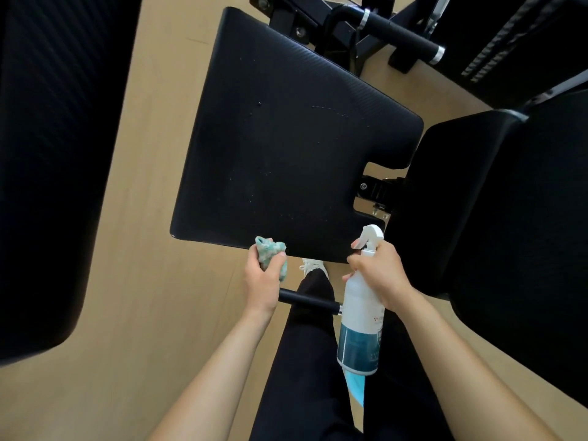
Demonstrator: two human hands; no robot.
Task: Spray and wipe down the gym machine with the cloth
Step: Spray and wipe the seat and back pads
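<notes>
Two bare hands reach toward one black seat pad (pixel 286 148) of a gym machine. The left hand (pixel 262 275) grips one bunched teal cloth (pixel 270 249) at the pad's near edge. The right hand (pixel 378 272) curls around one white spray bottle (pixel 361 323), nozzle toward the pad.

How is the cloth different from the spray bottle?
The cloth is small and scrunched into a ball; the spray bottle is tall and stiff. The cloth is speckled green and white; the spray bottle is white with a blue label. The left hand grips the cloth; the right hand holds the spray bottle. Both are held by the near edge of the black pad.
</notes>
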